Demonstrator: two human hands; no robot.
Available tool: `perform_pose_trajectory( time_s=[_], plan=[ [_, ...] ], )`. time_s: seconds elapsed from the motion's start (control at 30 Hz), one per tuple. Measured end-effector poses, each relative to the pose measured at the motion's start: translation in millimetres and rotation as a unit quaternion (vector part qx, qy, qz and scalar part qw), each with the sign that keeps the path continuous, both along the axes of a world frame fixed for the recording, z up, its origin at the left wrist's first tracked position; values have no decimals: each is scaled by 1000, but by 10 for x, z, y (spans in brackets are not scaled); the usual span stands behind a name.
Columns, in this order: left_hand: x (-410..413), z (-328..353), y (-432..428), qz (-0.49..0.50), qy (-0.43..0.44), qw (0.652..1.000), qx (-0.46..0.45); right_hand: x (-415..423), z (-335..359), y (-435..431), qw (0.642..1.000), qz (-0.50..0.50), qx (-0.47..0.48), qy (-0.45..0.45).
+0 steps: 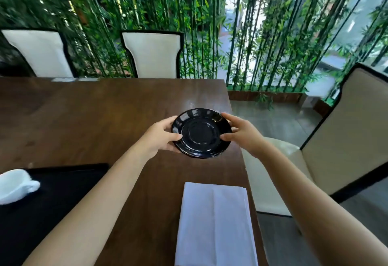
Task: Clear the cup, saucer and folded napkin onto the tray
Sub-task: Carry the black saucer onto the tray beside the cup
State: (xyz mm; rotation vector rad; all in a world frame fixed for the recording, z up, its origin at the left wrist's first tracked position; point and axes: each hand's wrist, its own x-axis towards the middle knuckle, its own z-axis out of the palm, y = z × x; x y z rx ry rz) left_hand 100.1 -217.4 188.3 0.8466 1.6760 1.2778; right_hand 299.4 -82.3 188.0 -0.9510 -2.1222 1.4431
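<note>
Both hands grip the black saucer (201,133) by opposite rims, left hand (160,137) and right hand (241,134), face up near the table's (105,114) right edge. The napkin (215,223) lies lengthwise toward the person; the white cup (15,186) sits on the tray (63,192).

The cup (14,186) and black tray (52,213) run off the left edge; the folded napkin (214,223) is cut by the bottom edge
</note>
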Motion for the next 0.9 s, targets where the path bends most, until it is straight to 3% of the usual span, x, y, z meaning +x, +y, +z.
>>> perform_pose_trajectory(
  time_s=[0.5, 0.9],
  plan=[
    [-544, 346, -1353, 130, -17, 991, 11, -996, 409, -839, 989, 147, 30, 5],
    [-1629, 173, -3132, 265, -47, 963, -12, -2499, 231, -2345, 968, 242, -64, -12]
  ],
)
